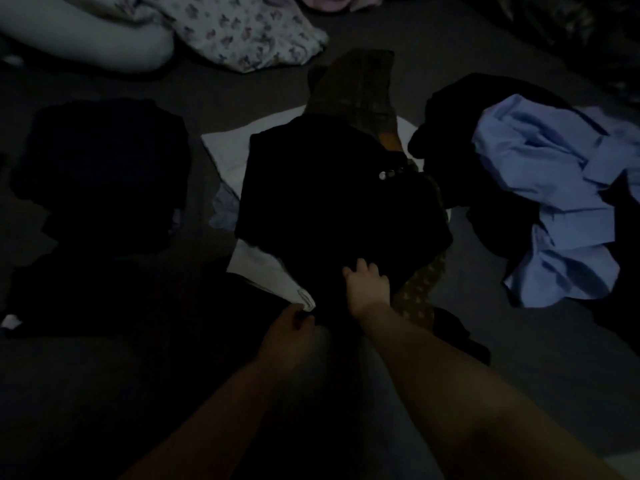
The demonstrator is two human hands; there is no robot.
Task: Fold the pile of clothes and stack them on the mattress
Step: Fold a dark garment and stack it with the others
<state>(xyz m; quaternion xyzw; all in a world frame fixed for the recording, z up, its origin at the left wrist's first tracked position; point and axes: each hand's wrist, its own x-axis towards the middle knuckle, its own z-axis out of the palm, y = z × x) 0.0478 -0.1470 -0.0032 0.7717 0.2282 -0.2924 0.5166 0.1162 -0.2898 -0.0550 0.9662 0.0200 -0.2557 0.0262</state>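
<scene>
Two bare hands reach in from the bottom of a very dim frame. The right hand [367, 284] lies on the near edge of a black garment [332, 209] at centre, fingers bent over the cloth; whether they pinch it or only press it flat is too dark to tell. The left hand [294, 323], just beside it and lower, has curled fingers at the corner of a white cloth [263, 268] that sticks out from under the black garment, and seems to pinch that corner.

The black garment sits on top of a small heap on the grey mattress [485, 341], over the white cloth and a brown patterned piece [420, 289]. A row of pale buttons [391, 173] shows near its upper right. A dark stack [104, 174] lies at left. An unfolded blue shirt [547, 199] sprawls at right over more dark clothing. A floral pillow [242, 32] lies at upper left.

The black garment looks soft, light and limp, so it will likely sag and crease unless held at two corners or along a hem. The buttoned edge is probably the firmest place to take hold.
</scene>
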